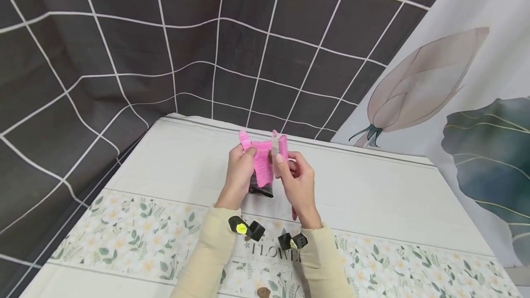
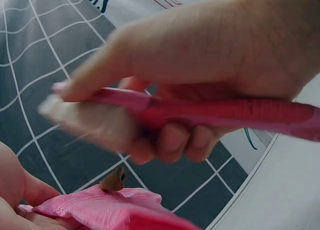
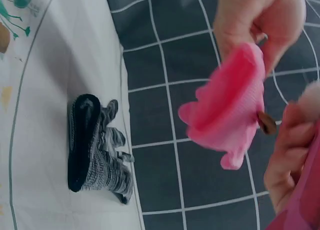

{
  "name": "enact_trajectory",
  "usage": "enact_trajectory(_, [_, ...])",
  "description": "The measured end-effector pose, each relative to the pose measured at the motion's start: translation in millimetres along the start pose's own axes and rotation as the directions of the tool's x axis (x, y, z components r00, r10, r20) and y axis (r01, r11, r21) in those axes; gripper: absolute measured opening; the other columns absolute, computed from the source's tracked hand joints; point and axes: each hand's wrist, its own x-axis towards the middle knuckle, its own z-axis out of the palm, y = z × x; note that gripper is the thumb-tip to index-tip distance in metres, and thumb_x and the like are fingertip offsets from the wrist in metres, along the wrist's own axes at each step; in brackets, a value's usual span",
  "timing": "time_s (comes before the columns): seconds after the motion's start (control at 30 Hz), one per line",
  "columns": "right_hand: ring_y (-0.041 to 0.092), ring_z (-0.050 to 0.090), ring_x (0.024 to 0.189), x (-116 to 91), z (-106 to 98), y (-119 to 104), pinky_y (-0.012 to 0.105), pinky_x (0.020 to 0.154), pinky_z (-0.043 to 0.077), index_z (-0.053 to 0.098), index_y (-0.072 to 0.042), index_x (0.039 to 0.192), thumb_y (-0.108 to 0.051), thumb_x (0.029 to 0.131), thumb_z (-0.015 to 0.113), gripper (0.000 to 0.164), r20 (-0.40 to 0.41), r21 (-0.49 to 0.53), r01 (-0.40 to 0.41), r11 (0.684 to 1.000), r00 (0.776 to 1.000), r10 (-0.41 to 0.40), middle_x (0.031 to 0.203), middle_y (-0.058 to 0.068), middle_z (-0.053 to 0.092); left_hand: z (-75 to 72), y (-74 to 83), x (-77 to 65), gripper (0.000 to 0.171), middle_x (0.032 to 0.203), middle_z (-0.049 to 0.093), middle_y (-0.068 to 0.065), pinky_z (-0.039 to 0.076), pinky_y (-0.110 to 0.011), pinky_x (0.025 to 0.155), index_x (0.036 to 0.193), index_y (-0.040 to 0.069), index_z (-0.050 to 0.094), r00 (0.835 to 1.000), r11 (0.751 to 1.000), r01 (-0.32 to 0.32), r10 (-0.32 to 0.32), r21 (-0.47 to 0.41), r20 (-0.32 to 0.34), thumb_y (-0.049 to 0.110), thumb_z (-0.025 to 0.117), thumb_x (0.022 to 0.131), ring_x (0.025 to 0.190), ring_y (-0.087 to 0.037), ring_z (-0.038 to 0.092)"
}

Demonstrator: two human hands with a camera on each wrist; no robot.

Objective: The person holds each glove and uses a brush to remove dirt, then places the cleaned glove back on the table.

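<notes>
My left hand (image 1: 239, 171) grips a pink knitted glove (image 1: 262, 162) by one edge and holds it up above the table. In the right wrist view the cuff of this glove gapes. A small brown hollow-looking piece (image 2: 114, 180) sits on the glove's outer side. The fingers of my right hand (image 1: 301, 183) are curled round a brush with a pink-red handle (image 2: 225, 113); its pale bristles (image 2: 95, 121) are blurred and face the glove, apart from it in the left wrist view. A grey-and-black knitted glove (image 3: 102, 155) lies on the table below.
The table has a white cloth (image 1: 165, 160) with a flowered band (image 1: 136, 236). Near the front edge lies another brown piece (image 1: 263, 292). Behind the table hangs a dark curtain with white grid lines (image 1: 207, 49); a white curtain with a plant print (image 1: 422, 86) is at the right.
</notes>
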Motion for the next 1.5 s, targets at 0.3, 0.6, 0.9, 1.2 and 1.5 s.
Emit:
enact_trajectory(0.3, [0.005,0.043,0.044,-10.2,13.3,30.7,0.022,0.034,0.034,0.05,-0.034,0.103,-0.036,0.073,0.061,0.032,-0.024,-0.34,0.095,0.936,0.994,-0.11,0.062,-0.015,0.052,-14.9,-90.3,59.7,0.035,0.093,0.055,-0.011,0.044,-0.032,0.068,0.104,0.005,0.052,0.985,0.994,-0.11,0.109,0.007,0.132,0.033,0.042,0.086,0.084,-0.019,0.053])
enact_trajectory(0.6, [0.007,0.046,0.044,-2.7,3.0,36.4,0.024,0.034,0.033,0.054,-0.032,0.095,-0.036,0.076,0.058,0.02,-0.082,-0.274,-0.015,0.962,0.997,-0.008,0.061,-0.015,0.055,-7.5,-26.2,15.1,0.023,0.08,0.055,-0.011,0.044,-0.029,0.064,0.091,-0.001,0.053,0.978,0.983,-0.122,0.096,0.135,0.185,0.018,0.04,0.087,0.072,-0.017,0.053])
enact_trajectory(0.9, [0.012,0.041,0.039,1.7,-9.4,26.5,0.028,0.03,0.027,0.049,-0.027,0.104,-0.036,0.08,0.053,0.026,-0.03,-0.165,-0.105,0.981,0.994,0.101,0.056,-0.005,0.054,-16.4,-19.7,17.9,0.022,0.075,0.056,-0.014,0.045,-0.029,0.056,0.096,-0.004,0.052,0.951,0.982,-0.114,0.064,0.153,0.302,0.013,0.039,0.088,0.064,-0.019,0.054])
enact_trajectory(1.2, [0.016,0.035,0.036,7.2,-14.7,-90.7,0.026,0.03,0.025,0.045,-0.009,0.111,-0.024,0.084,0.049,0.031,0.107,0.057,-0.189,0.98,0.978,0.182,0.05,0.015,0.046,-29.4,-101.6,72.4,0.036,0.084,0.061,-0.011,0.047,-0.031,0.055,0.106,0.006,0.051,0.918,0.973,-0.218,0.178,0.075,0.354,0.021,0.062,0.075,0.068,-0.021,0.059])
enact_trajectory(1.5, [0.009,0.037,0.038,4.6,-11.0,-55.2,0.026,0.03,0.022,0.037,-0.016,0.113,-0.027,0.077,0.059,0.043,-0.01,-0.124,-0.036,0.992,0.999,0.035,0.053,0.003,0.05,-1.5,29.1,-18.0,0.032,0.083,0.059,-0.019,0.048,-0.032,0.056,0.104,-0.008,0.049,0.956,0.962,-0.185,0.13,0.2,0.262,-0.006,0.056,0.073,0.067,-0.025,0.059])
